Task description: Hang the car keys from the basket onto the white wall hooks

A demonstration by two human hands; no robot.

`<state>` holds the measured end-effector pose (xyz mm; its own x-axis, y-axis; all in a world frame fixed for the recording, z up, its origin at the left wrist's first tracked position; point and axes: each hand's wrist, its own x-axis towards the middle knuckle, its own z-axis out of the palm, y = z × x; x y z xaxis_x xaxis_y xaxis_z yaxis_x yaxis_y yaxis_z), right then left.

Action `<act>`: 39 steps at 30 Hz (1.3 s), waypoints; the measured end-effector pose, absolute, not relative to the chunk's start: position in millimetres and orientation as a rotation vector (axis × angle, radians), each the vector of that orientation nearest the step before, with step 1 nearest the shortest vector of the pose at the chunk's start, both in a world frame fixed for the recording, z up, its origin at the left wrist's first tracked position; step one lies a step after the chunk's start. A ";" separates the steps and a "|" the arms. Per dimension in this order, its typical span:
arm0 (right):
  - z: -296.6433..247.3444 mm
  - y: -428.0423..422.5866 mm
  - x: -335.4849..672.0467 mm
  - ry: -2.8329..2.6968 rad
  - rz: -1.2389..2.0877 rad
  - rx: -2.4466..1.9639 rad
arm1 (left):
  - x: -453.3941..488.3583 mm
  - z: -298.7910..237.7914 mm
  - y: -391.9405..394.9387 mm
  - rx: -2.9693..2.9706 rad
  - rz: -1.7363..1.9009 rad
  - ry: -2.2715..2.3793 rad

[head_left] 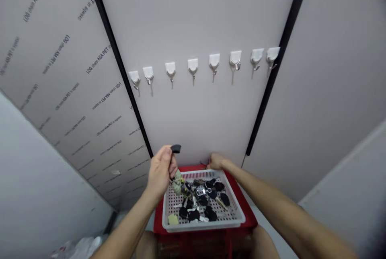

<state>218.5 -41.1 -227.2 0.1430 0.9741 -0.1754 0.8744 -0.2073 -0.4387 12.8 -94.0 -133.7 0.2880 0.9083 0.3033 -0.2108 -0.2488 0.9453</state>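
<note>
My left hand [161,167] is closed on the black strap of a keychain [175,149], whose loop sticks out past the thumb. A pale green charm [177,186] and small metal parts hang below that hand, over the left side of a white perforated plastic basket [204,225]. Inside the basket lie several keys [210,213] with black heads, a silver carabiner clip [201,191] and a yellow square [173,219]. Just beyond the basket's back rim is my right hand [215,161], slightly blurred, fingers curled in. A thin dark reddish bit shows at its fingertips, too small to name.
The basket rests on a red surface [250,220] above my knees. A row of white adhesive hooks [193,66] runs across the grey wall panel ahead, between black strips [117,58]. Side walls stand close on both sides. Clear plastic bags [83,247] lie at lower left.
</note>
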 end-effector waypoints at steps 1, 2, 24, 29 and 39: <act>-222.1 -45.7 220.4 -1.811 0.582 -2.162 | 13.8 -139.9 -95.4 1.422 1.214 0.699; -216.1 -51.2 222.3 -1.803 0.522 -2.132 | 14.5 -146.0 -96.1 1.427 1.194 0.697; -261.7 -146.4 216.0 -1.572 0.317 -2.102 | -19.3 -222.9 -75.6 1.583 1.007 1.151; -243.7 -141.0 216.6 -1.571 0.258 -1.950 | -30.1 -230.1 -71.4 1.645 0.888 1.259; -135.1 -99.7 162.2 -1.046 1.423 -0.949 | 28.9 -129.5 -71.9 1.113 0.945 0.682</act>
<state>162.2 -99.7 -135.1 -0.1020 0.9948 -0.0042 -0.2929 -0.0341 -0.9555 28.9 -71.9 -129.5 0.4553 0.8903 -0.0013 -0.2815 0.1453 0.9485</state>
